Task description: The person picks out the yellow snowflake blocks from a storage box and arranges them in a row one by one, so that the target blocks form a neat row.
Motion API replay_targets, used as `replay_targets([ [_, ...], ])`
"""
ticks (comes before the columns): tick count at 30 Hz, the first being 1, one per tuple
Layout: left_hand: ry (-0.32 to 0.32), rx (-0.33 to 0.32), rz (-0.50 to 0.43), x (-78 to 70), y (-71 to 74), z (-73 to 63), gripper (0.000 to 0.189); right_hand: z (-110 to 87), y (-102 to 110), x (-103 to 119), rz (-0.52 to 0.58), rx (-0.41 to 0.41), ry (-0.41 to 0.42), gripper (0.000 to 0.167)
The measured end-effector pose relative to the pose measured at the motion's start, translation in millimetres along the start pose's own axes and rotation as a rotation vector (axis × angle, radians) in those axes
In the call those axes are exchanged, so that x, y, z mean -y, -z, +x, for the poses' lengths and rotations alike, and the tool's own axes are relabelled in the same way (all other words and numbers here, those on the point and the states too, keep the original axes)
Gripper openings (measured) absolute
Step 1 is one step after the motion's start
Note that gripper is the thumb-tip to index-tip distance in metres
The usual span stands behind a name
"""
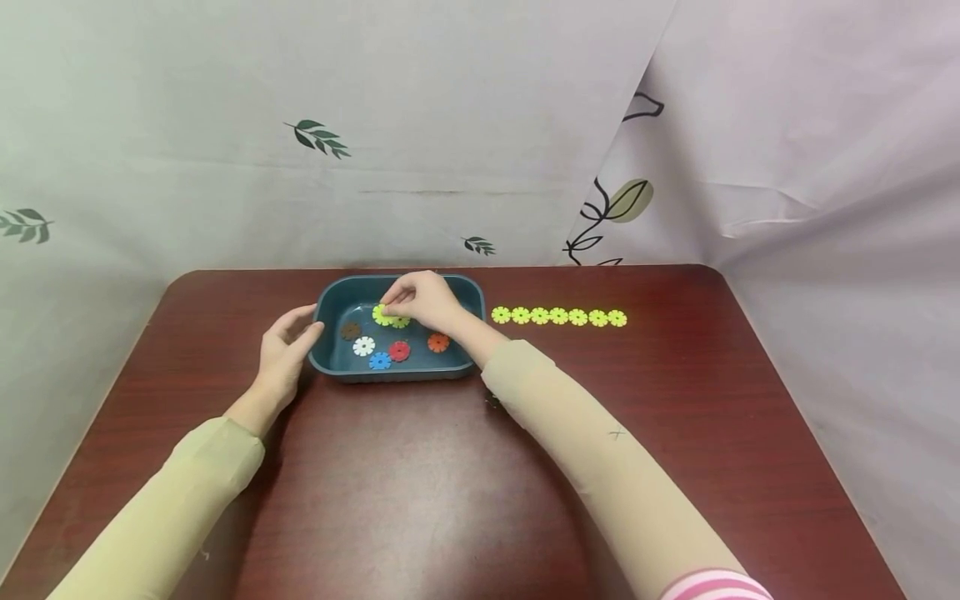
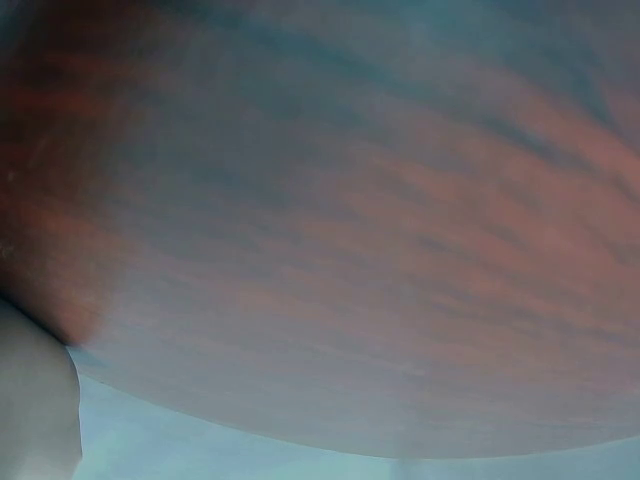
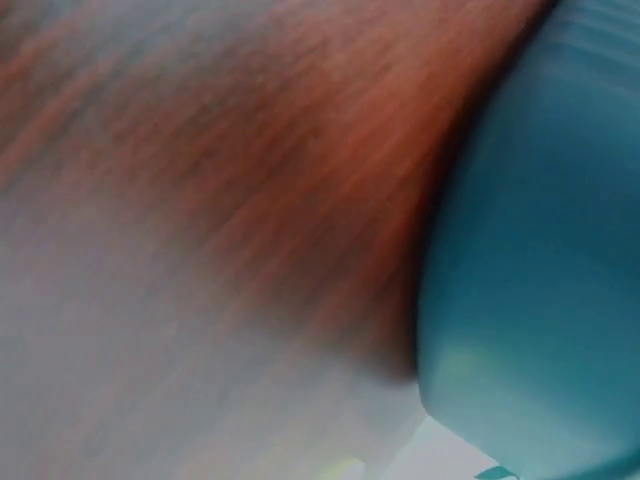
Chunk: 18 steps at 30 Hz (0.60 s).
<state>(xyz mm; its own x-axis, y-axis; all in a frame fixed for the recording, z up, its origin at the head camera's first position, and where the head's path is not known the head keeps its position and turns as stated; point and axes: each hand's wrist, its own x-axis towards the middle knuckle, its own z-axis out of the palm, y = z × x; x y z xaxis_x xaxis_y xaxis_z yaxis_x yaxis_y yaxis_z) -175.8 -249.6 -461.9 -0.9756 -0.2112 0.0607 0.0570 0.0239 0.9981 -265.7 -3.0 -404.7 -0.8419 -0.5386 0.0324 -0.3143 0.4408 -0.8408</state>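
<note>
A dark teal plastic tray (image 1: pixel 420 371) stands near the table's back edge, its side also filling the right of the right wrist view. My left hand (image 1: pixel 283 350) holds its left end, with fingers and thumb at the rim. Reaching in from the right, my right hand (image 1: pixel 427 302) has thumb and fingertips pinching a yellow notched plastic disc (image 1: pixel 382 316). Another yellow disc (image 1: pixel 401 322) lies right beside it. Around them in the tray are a brown disc (image 1: pixel 350 331), a white disc (image 1: pixel 364 346), a blue disc (image 1: pixel 380 361), a red disc (image 1: pixel 400 351) and an orange disc (image 1: pixel 438 342).
Several more yellow discs (image 1: pixel 558 316) form a straight row on the table right of the tray. The dark red wooden table (image 1: pixel 375 500) has rounded back corners. Pale cloth (image 1: pixel 420 167) with leaf prints hangs behind it and along both sides.
</note>
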Motion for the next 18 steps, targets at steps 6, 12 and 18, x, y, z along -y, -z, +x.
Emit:
replay_targets([
  [6,0.009,-0.001,0.021,0.9,0.5,1.4,0.031,-10.9,21.0,1.6,0.035,-0.069,-0.015,0.014],
  [12,-0.001,0.002,0.011,1.7,0.8,2.6,0.03,-22.9,43.5,-6.5,0.091,-0.14,-0.039,0.013],
  [18,-0.005,-0.006,-0.004,0.9,1.6,2.7,0.03,-35.6,67.3,-15.9,0.121,-0.19,-0.069,0.014],
])
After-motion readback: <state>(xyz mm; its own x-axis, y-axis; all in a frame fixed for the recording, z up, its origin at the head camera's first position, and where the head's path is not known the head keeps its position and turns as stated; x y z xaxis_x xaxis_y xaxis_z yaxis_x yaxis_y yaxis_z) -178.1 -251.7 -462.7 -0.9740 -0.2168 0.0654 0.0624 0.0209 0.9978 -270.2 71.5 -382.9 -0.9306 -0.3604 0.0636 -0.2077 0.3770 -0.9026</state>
